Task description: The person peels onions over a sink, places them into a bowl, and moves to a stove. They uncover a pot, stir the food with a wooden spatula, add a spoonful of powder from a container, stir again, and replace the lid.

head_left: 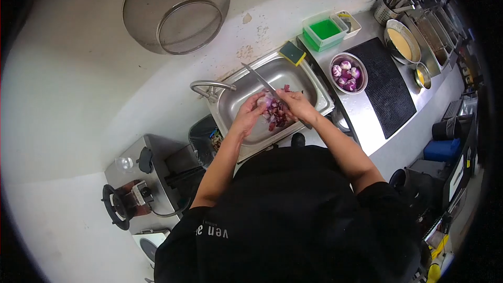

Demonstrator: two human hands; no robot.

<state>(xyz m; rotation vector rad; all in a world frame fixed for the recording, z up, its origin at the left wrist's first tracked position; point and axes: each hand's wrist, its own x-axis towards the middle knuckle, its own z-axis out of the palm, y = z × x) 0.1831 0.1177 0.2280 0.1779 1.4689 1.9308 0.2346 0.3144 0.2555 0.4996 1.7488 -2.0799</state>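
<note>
Both hands are at work over the steel sink (304, 81), and the left hand (249, 114) has a purple onion (265, 101) wrapped in its fingers, held up above the basin. Across from it, the right hand (297, 106) grips a knife (261, 79), fist closed around it, the long blade slanting past the onion toward the far rim while the other end pokes out below the hand. The onion sits close beside the blade, though whether the edge actually touches it, I can't tell from up here. Right under the hands, a heap of red-purple peelings (274, 119) lies scattered in the basin. The curved faucet (212, 82) reaches in from the left, and up on the far right corner of the sink there's a green and yellow sponge (292, 54). Over to the right, on the metal counter (368, 128), a steel bowl (365, 79) carries a cluster of purple and white onions (346, 75), just beside a black ribbed mat (389, 97). Behind that bowl stands a plastic tub (317, 44) with bright green inside, and past the mat, a wide bowl (415, 42) holds something pale yellow.
</note>
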